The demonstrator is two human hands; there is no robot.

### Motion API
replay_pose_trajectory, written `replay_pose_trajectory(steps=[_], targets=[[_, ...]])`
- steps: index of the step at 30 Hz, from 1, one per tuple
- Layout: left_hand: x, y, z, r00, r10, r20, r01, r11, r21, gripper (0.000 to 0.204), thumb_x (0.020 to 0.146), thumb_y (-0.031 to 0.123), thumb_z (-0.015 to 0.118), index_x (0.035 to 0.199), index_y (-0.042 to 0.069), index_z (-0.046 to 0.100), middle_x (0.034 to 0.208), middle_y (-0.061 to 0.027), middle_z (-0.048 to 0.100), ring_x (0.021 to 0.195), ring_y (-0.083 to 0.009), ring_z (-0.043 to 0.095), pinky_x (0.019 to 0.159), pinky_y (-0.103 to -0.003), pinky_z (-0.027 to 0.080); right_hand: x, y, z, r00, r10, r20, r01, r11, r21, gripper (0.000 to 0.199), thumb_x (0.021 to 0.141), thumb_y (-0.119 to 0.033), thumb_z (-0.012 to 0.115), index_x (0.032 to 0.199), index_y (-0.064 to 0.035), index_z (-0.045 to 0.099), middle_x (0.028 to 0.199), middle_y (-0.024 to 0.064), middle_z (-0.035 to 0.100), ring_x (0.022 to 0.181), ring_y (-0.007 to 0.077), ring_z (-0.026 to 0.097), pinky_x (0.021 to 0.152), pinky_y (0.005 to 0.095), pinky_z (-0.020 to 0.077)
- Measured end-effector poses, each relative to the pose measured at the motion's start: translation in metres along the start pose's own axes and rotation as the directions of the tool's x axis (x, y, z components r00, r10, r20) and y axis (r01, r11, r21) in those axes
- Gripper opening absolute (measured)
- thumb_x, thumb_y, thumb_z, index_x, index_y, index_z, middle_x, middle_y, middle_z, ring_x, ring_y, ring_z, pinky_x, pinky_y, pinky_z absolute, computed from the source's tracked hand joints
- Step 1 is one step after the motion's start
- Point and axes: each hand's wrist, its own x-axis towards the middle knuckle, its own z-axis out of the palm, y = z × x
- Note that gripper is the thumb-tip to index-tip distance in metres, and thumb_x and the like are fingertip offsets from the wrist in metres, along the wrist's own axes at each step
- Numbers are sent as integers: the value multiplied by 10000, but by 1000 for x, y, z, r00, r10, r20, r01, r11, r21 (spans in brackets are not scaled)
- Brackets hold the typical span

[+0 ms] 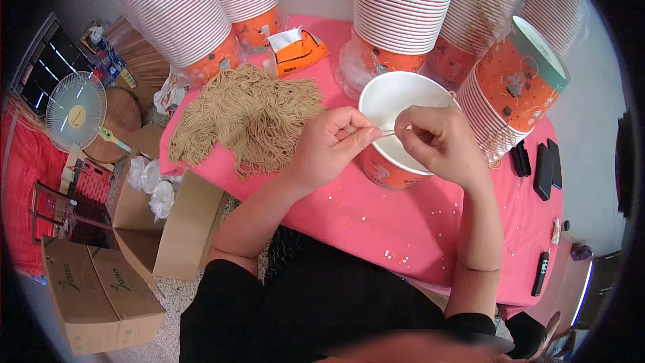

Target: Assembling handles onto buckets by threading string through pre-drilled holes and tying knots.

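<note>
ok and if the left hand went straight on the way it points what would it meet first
The left hand, pinching thin string, would probably meet the right hand first; depth is hard to judge.

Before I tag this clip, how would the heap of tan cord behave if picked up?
The heap of tan cord would likely hang floppy, since its thin strands slump in loose curves. It may tangle or trail strands, as many cross one another.
</note>
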Motion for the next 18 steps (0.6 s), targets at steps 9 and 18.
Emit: replay_pose_trajectory(steps=[9, 18], targets=[[-4, -10, 0, 998, -30, -63, 32, 999, 34, 80, 895, 68, 667, 896, -7, 639, 645, 58, 551, 572, 6, 423, 515, -191, 342, -1, -4, -17, 985, 113, 128, -119, 992, 37, 36, 837, -11, 645, 870, 0, 634, 606, -21, 516, 528, 27, 418, 462, 230, 325], [-1, -5, -3, 988, 140, -64, -128, 979, 161, 102, 840, 77, 720, 904, 24, 661, 752, 28, 528, 588, -31, 403, 493, -208, 324, 0, -2, -12, 995, 79, 64, -83, 995, 58, 54, 803, -74, 662, 821, -25, 647, 526, 72, 501, 455, 127, 487, 454, 288, 374]])
